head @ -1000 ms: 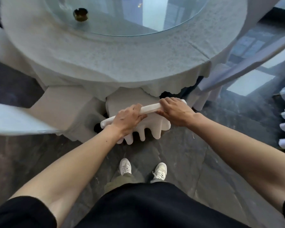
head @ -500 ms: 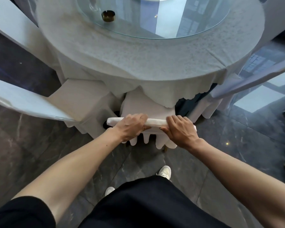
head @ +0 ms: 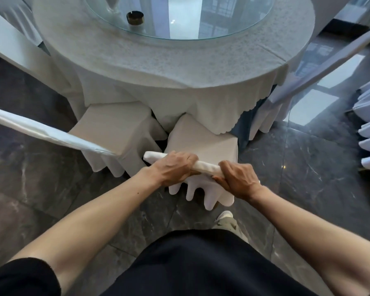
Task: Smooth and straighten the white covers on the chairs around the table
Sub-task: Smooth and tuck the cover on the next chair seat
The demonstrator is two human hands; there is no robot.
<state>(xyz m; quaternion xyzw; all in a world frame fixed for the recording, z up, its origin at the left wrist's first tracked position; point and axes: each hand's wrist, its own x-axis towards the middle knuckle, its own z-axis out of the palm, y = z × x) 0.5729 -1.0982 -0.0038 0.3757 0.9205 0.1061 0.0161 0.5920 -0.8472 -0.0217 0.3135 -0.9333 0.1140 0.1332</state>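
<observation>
Since the earlier frame we have stepped right. Both hands, left and right, clamp the cover; its hem hangs uneven, so other chairs probably remain.

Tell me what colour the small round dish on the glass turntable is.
Dark with a brassy gold rim: the small round dish, seen in the head view.

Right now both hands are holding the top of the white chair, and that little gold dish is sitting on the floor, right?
Not quite. In the head view the left hand and right hand do grip the chair top, but the gold dish sits on the glass turntable on the table, not the floor.
</observation>
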